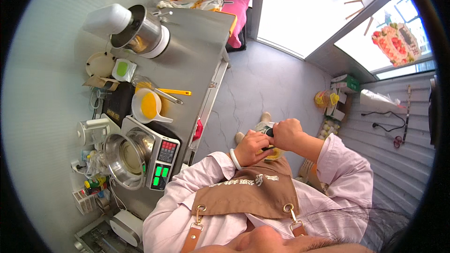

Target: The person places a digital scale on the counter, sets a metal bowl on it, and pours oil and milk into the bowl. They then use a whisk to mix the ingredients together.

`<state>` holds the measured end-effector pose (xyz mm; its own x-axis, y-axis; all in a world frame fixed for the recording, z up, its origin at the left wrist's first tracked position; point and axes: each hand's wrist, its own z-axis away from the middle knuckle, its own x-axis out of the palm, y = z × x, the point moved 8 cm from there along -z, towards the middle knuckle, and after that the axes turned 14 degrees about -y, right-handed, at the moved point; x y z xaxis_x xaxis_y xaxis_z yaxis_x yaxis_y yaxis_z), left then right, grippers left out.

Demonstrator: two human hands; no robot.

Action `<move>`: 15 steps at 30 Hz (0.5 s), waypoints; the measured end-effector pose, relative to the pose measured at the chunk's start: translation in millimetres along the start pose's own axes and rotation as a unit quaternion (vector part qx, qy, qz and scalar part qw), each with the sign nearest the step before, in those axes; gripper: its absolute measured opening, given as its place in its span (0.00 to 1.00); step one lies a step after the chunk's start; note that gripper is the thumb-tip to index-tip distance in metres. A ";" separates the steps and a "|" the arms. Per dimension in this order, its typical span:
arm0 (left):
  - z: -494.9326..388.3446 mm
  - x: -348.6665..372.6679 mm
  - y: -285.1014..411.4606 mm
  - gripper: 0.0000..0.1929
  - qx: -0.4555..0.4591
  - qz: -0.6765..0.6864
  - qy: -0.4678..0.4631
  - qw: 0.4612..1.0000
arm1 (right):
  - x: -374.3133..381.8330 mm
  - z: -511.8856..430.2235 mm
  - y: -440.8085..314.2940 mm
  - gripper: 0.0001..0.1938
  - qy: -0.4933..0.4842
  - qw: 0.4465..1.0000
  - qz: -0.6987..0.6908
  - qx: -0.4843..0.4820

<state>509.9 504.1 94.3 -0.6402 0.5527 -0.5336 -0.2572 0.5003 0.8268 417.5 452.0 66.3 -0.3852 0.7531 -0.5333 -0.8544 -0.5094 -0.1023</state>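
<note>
In front of my brown apron (246, 195), both hands are closed around a clear container (276, 154) with a dark part and yellow contents. My left hand (250, 147), with a white band at the wrist, wraps its near left side. Above and to the right, my right hand (289, 134) is clenched in a fist at the dark part. The fingers cover much of the container, so its exact kind cannot be told. Pale, clear material (263, 125) shows just past the fingers, over the floor.
Left, a steel counter (186, 52) carries a stand mixer (144, 31), a white jug (146, 105) of orange-yellow contents, a whisk (168, 96), and a digital scale (163, 161) bearing a steel bowl (124, 161). On the floor at right stand an oil bottle (325, 99) and boxes (346, 82).
</note>
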 end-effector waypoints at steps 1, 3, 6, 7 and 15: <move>2.9 4.1 -10.3 0.07 -0.021 -0.021 0.015 0.999 | 7.9 -4.9 10.7 0.32 0.012 0.999 -0.045 0.015; 6.6 8.0 -35.9 0.08 -0.056 -0.059 0.046 0.996 | 18.0 -13.1 25.7 0.32 0.082 0.987 -0.137 0.030; 16.8 5.7 -100.2 0.10 -0.141 -0.087 0.080 0.983 | 32.4 -24.1 45.9 0.26 0.254 0.926 -0.277 0.027; 24.3 4.7 -124.2 0.10 -0.170 -0.097 0.100 0.975 | 50.4 -34.8 47.4 0.23 0.242 0.922 -0.299 0.039; 149.2 51.0 -339.3 0.14 -0.470 -0.136 0.057 0.870 | 226.5 -92.4 18.0 0.22 0.055 0.948 -0.312 -0.018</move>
<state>672.6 462.0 -240.0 -0.5173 0.4033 -0.7548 -0.8544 -0.1938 0.4821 347.1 574.9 -133.9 0.2320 0.8651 -0.4447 -0.8910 0.0055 -0.4540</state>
